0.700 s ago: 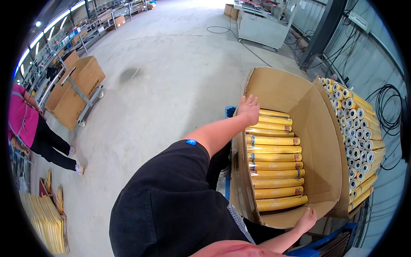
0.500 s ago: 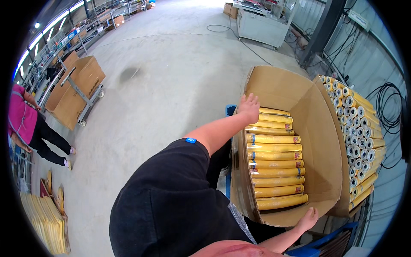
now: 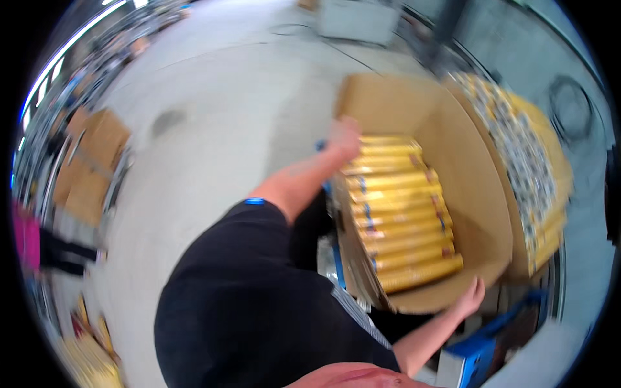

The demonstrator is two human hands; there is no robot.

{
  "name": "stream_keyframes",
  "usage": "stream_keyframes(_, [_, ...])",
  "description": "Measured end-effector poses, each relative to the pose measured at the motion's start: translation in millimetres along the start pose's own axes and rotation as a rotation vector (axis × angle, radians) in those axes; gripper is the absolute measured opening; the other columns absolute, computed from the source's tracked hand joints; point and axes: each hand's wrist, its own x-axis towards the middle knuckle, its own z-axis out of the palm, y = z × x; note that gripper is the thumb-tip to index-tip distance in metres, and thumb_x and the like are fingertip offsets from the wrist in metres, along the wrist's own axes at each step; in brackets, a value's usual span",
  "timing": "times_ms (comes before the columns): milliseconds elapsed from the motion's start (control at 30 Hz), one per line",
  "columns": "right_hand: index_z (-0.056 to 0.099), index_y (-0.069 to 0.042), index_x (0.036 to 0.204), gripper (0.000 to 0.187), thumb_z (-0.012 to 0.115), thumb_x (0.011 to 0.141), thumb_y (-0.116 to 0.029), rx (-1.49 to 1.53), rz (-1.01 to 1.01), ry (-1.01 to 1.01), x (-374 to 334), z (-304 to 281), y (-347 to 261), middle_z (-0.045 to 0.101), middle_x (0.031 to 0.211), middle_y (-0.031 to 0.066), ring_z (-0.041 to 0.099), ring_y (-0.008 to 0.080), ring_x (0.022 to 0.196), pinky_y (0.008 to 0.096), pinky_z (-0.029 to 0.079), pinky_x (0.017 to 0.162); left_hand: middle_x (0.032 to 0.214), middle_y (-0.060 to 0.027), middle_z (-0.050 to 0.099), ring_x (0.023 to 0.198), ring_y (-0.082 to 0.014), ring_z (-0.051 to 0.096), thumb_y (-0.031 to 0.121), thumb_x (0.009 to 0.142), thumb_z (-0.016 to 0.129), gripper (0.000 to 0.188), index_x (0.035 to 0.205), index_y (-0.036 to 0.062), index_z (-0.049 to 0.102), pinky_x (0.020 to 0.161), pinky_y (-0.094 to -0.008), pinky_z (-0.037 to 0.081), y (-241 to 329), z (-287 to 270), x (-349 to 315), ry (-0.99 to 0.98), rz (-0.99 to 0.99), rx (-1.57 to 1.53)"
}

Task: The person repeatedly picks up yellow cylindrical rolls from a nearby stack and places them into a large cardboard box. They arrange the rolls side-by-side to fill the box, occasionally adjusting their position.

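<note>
A large open cardboard box (image 3: pixel 475 213) is in front of me on the right. Inside lies a row of several yellow cylindrical rolls in shiny wrapping (image 3: pixel 401 213), side by side. My left hand (image 3: pixel 345 138), smeared by motion, is closed at the box's left rim near its far corner, beside the last rolls. At the near right corner my right hand (image 3: pixel 471 297) grips the rim, with its fingertips showing above the edge. Neither hand touches the rolls.
Past the box's right side is a tall stack of yellow tubes (image 3: pixel 546 168) with pale round ends. Blue metal framing (image 3: pixel 475 349) is at the lower right. A cardboard box on a trolley (image 3: pixel 90 161) and a person (image 3: pixel 27 239) are at the left. Cables lie by the wall.
The view has turned and blurred, so the box and the stack appear farther left and higher. Both hands remain at the box's rim. The person at the left appears lower.
</note>
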Motion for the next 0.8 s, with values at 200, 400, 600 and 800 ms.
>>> stream_keyframes(200, [0.056,-0.003,0.110,0.024,0.057,0.089,-0.014,0.835,0.073,0.284,-3.5,15.6,-12.7,0.060,0.097,0.0056,0.057,0.0162,0.089,0.0292,0.047,0.079,0.141,-0.0118,0.041,0.132,-0.0308,0.034,0.029,0.082,0.059,0.051,0.127,0.0067,0.050,0.107,-0.0426,0.030,-16.8,5.7,-20.9,0.297,0.060,0.107])
stream_keyframes(400, [0.056,-0.012,0.105,0.028,0.068,0.084,-0.025,1.115,0.318,0.373,15.6,-12.4,22.7,0.059,0.095,-0.0010,0.055,0.0116,0.084,0.0279,0.043,0.073,0.145,-0.0054,0.038,0.136,-0.0243,0.030,0.033,0.080,0.062,0.061,0.134,0.0097,0.045,0.109,-0.0398,0.028,4.7,2.1,-18.3,0.313,0.031,0.099])
stream_keyframes(600, [0.028,-0.005,0.138,0.078,0.068,0.083,-0.040,1.287,0.255,0.406,32.8,-25.6,7.5,0.037,0.135,0.0122,0.041,0.0245,0.118,0.0409,0.035,0.098,0.145,-0.0032,0.038,0.136,-0.0227,0.029,0.034,0.082,0.061,0.061,0.136,0.0119,0.044,0.108,-0.0406,0.028,1.7,1.5,-21.8,0.265,-0.012,0.128])
stream_keyframes(800, [-0.003,-0.010,0.148,0.103,0.066,0.082,-0.049,1.428,0.165,0.493,79.5,-53.7,-6.3,0.011,0.151,0.0113,0.024,0.0276,0.134,0.0461,0.027,0.108,0.144,-0.0023,0.040,0.135,-0.0226,0.031,0.034,0.082,0.062,0.061,0.135,0.0109,0.045,0.109,-0.0386,0.027,2.6,-1.4,-21.3,0.271,-0.011,0.120])
